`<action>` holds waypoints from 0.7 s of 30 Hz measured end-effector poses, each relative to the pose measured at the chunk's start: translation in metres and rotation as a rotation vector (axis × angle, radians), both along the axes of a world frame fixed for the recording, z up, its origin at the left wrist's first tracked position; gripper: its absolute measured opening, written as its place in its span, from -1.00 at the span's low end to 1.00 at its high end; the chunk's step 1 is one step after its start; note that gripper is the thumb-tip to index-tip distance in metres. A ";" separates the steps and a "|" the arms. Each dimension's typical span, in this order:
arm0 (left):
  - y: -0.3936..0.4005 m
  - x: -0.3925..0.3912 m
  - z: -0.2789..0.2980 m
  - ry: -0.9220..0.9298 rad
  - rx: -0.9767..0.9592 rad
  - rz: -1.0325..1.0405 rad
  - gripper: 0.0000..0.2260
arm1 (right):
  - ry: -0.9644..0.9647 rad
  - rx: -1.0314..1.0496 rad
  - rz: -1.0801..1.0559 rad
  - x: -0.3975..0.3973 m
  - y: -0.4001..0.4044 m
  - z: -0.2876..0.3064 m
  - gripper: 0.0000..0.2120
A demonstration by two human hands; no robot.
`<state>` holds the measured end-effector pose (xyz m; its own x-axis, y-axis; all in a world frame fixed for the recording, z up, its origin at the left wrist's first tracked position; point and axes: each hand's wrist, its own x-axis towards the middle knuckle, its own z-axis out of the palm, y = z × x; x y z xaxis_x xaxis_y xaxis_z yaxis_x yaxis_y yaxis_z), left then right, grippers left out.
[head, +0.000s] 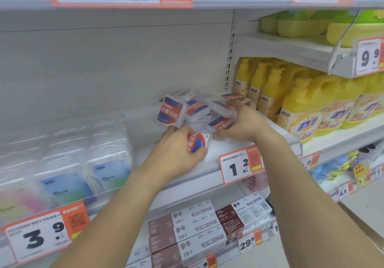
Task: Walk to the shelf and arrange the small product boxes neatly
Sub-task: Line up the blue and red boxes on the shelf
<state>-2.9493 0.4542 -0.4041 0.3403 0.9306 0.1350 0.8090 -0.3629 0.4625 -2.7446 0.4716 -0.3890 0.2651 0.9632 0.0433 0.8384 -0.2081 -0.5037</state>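
Note:
Several small clear boxes with red-and-blue labels lie in a loose heap (193, 106) on the white middle shelf (214, 153), some tilted, some on edge. My left hand (176, 149) grips one such box (198, 141) near the shelf's front edge. My right hand (239, 122) is closed over another box (221, 123) at the heap's right side, with its fingers touching a further box behind it.
Clear packs with blue and pink labels (66, 168) fill the shelf's left part. Yellow detergent bottles (307, 105) stand in the bay to the right. Price tags (241, 167) hang on the shelf lip. Brown-and-white cartons (187, 232) lie on the shelf below.

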 end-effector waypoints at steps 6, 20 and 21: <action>0.002 0.006 0.006 -0.150 -0.122 -0.176 -0.53 | 0.070 0.092 -0.011 0.015 -0.015 0.018 -0.15; 0.011 0.025 -0.003 -0.105 -0.096 -0.156 -0.48 | 0.087 -0.014 -0.066 0.045 -0.037 0.009 -0.38; 0.011 0.027 -0.002 -0.097 -0.090 -0.164 -0.48 | 0.100 -0.023 -0.064 0.044 -0.038 0.009 -0.40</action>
<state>-2.9226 0.4652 -0.4064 0.4775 0.8736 0.0934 0.6928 -0.4398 0.5715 -2.7005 0.4340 -0.3799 0.3280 0.9447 -0.0081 0.7691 -0.2720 -0.5783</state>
